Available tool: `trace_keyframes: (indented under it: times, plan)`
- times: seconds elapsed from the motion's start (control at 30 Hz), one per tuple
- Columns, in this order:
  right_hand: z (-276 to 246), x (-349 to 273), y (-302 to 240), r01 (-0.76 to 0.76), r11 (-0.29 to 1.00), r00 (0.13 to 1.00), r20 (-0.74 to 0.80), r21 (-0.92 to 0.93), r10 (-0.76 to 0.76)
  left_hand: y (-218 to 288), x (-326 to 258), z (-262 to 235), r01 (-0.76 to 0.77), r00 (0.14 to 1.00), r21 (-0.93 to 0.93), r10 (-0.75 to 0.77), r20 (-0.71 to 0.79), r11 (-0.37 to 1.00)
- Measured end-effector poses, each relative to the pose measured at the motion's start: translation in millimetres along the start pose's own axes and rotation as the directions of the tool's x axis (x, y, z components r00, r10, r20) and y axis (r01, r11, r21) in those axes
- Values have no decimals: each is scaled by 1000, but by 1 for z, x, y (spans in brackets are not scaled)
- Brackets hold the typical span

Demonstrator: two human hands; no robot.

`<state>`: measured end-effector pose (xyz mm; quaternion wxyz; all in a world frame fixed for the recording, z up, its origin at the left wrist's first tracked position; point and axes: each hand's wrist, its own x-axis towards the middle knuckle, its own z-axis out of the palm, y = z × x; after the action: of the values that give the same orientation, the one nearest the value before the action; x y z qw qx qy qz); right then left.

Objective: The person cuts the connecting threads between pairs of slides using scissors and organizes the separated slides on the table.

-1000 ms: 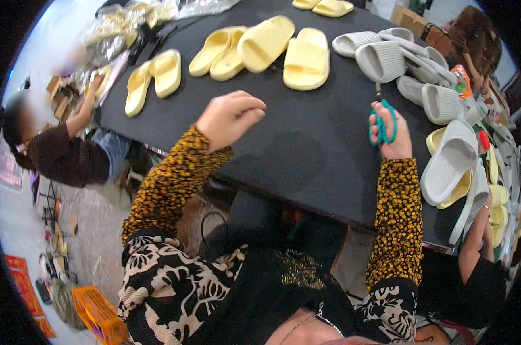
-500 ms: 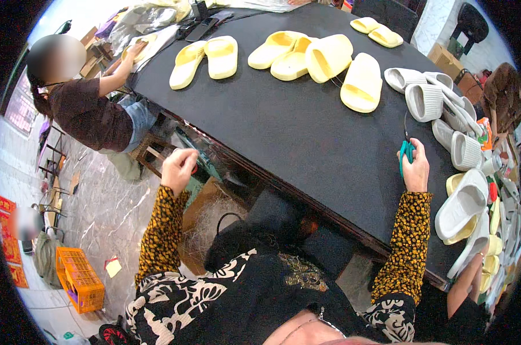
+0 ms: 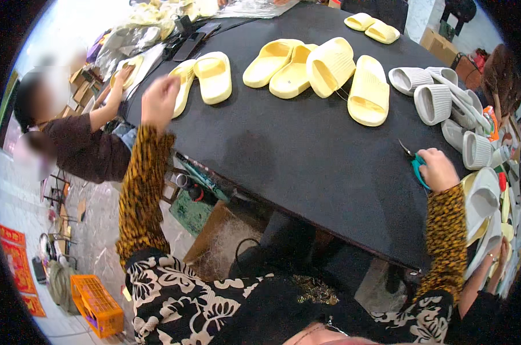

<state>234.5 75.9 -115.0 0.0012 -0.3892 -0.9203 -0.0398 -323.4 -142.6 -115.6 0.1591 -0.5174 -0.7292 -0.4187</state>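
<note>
Far left, we see an orange crate (image 3: 96,302) on the floor, low beside our patterned sleeve. Above it a co-worker in a dark top leans in, one hand (image 3: 122,75) pressed on a yellow slipper at the worktop's (image 3: 306,155) left corner.

Next, our left hand (image 3: 160,100) is up in the air at the worktop's left edge, blurred, just beside a pair of yellow slides (image 3: 206,77). It looks loosely curled and we see nothing in it, but the blur means we cannot tell for sure whether it grips anything.

Moving to the middle, the black worktop carries a cluster of yellow slides (image 3: 306,69), one turned sole-up and overlapping its neighbours, with a single yellow slide (image 3: 368,92) lying just right of them. At the far edge sits another small yellow pair (image 3: 372,29).

Further right, grey slides (image 3: 438,98) crowd together, several on edge and touching one another.

Now our right hand (image 3: 438,169) comes in near the worktop's right edge, fingers wrapped tight around teal-handled snips (image 3: 414,161); the dark tips poke out up and to the left, over the black surface, well apart from the yellow slides.

At the far right rim, more pale slides (image 3: 481,198) are stacked, and another person's arm (image 3: 484,270) shows below them.
</note>
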Motion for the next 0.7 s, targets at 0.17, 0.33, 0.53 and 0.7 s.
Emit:
trace_keyframes:
  times: [0.17,0.33,0.53,0.7]
  plan:
    - [-56,144,8,91,924,995,14,371,-103,-38,171,107,-116,937,333,-9,350,936]
    - [-47,351,37,425,877,891,-273,225,-362,-24,248,266,4,850,539,-287,442,842]
    - [1,379,16,246,907,967,-24,341,-253,-89,251,298,380,826,424,-508,245,822]
    - [30,371,31,154,906,988,-65,395,-139,-133,250,269,512,661,583,-723,201,631]
